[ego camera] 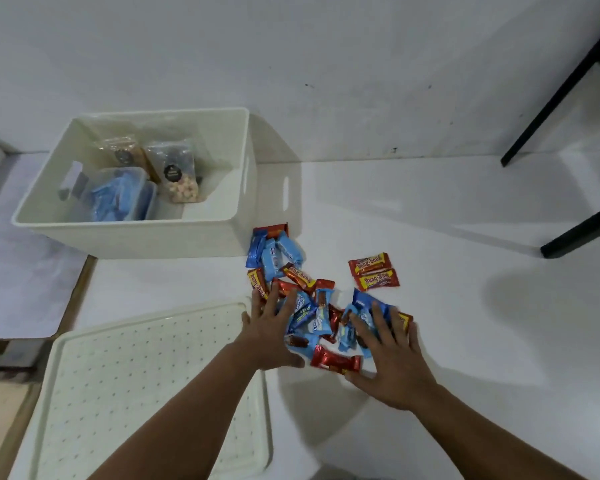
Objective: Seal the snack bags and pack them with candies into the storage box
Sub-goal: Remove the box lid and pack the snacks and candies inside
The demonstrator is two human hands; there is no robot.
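A pile of red and blue wrapped candies [312, 306] lies on the white table, right of the white storage box [146, 237]. Inside the box stand two clear snack bags [174, 174] and a clear tub with blue wrappers [118, 199]. My left hand [271, 334] rests on the pile's left side with spread fingers. My right hand [388, 358] lies on the pile's right side, fingers straight over several blue candies. Two red candies [373, 271] lie apart, farther right.
The box's white dotted lid [136, 393] lies flat at the near left. Black chair or table legs [568, 98] stand at the far right. A white wall runs along the back. The table's left edge [80, 289] is near the box.
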